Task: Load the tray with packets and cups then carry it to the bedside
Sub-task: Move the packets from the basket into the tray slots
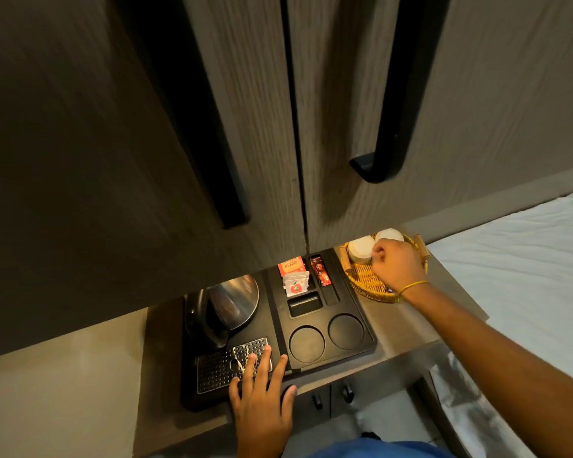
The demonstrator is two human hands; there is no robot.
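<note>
A round wicker tray [364, 283] sits on the counter at the right, under the cabinet. Two white cups stand upside down in it: one [360, 248] at the left and one [389, 234] behind it. My right hand [396, 265] is over the tray with its fingers curled at the left cup's side. A black organiser tray [325, 320] lies to the left, with tea packets [294, 275] and a dark red sachet [321, 272] in its back slots and two round cup wells bare. My left hand [262, 395] rests flat on the metal drip grille [227, 365], fingers spread.
A steel kettle [230, 304] stands on the black base behind the grille. Grey cabinet doors with long black handles [389, 127] hang low over the counter. A bed with white sheets [526, 259] lies at the right. Drawer knobs [346, 391] show below the counter edge.
</note>
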